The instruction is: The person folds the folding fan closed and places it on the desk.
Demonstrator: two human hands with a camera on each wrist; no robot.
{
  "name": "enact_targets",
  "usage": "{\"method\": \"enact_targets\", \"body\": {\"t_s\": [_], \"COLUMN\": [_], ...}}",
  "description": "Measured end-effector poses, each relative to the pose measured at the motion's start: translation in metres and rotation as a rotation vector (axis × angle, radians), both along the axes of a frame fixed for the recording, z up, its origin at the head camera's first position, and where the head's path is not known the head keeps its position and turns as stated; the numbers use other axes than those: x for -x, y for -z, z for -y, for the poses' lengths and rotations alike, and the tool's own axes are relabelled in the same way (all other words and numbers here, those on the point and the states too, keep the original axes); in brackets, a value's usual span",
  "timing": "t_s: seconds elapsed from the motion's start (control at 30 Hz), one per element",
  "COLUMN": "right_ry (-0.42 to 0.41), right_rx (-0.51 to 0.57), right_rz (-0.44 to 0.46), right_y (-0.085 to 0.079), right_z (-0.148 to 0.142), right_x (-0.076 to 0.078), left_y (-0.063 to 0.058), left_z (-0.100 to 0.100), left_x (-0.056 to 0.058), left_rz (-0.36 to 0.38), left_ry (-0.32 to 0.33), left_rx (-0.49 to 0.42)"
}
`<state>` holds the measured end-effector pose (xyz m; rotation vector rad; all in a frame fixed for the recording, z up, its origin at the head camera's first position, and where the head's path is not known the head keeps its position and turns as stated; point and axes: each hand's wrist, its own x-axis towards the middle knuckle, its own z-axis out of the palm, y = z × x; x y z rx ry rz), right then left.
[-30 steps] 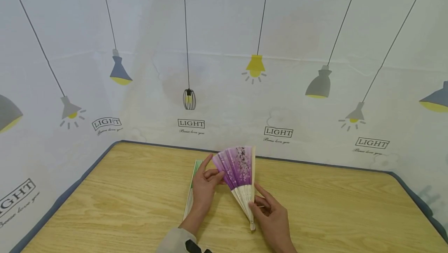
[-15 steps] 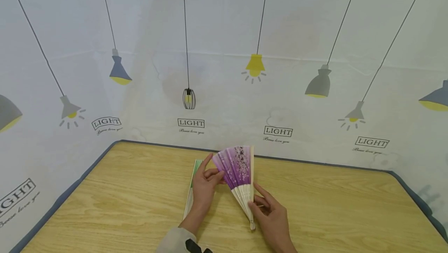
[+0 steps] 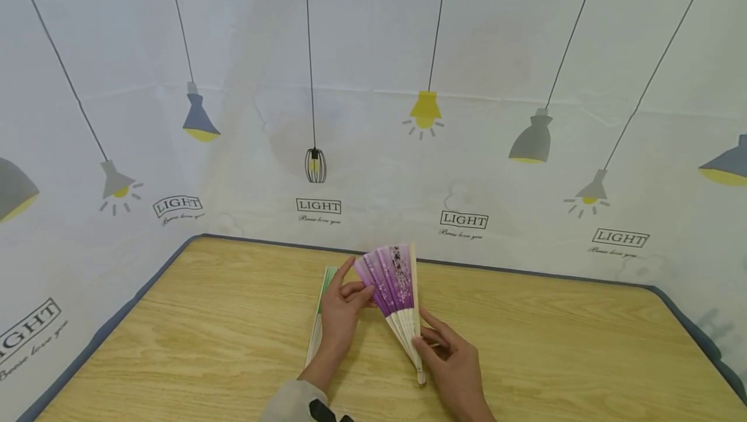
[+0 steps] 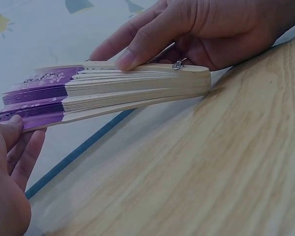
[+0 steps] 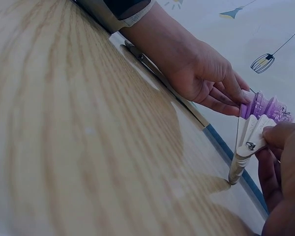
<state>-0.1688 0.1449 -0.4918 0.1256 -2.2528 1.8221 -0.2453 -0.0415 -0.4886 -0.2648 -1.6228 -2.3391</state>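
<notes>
A purple folding fan (image 3: pixel 391 279) with a blossom print and pale wooden ribs is held partly spread over the table. My left hand (image 3: pixel 340 315) pinches its left edge at the purple leaf, thumb on top, as the left wrist view also shows. Along the right-hand guard stick, above the metal pivot (image 4: pixel 178 65), my right hand (image 3: pixel 452 360) grips the fan between thumb and fingers. The pivot end points down toward me, close over the tabletop. Beside my left wrist lies a folded green fan (image 3: pixel 321 312), partly hidden behind that hand and forearm.
The wood-grain table (image 3: pixel 554 338) has a dark blue edge (image 3: pixel 525 270) at the back. Behind and to the left stands a white wall covering (image 3: pixel 373 169) printed with hanging lamps.
The fan's right guard stick has swung slightly left with my right fingers, so the spread is a little narrower. My left hand and the green fan stay where they were.
</notes>
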Motion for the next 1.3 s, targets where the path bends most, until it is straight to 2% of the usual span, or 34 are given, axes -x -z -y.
{"method": "enact_targets", "body": {"t_s": [0.63,0.83,1.3], "right_ry": [-0.006,-0.016,-0.011], "right_rx": [0.013,0.036,0.018], "right_rz": [0.012,-0.009,-0.021], "right_y": [0.0003,-0.0009,-0.001], "right_z": [0.0,0.0002,0.0003], "right_x": [-0.0002,-0.0005,0.0], "left_y": [0.0006,0.0011,0.0004], "left_z": [0.0001,0.0001,0.0], "left_x": [-0.0007,0.0001,0.0001], "left_rz": [0.007,0.012,0.009], "left_ry": [-0.008,-0.013,-0.009], "left_rx": [-0.003,0.009,0.024]}}
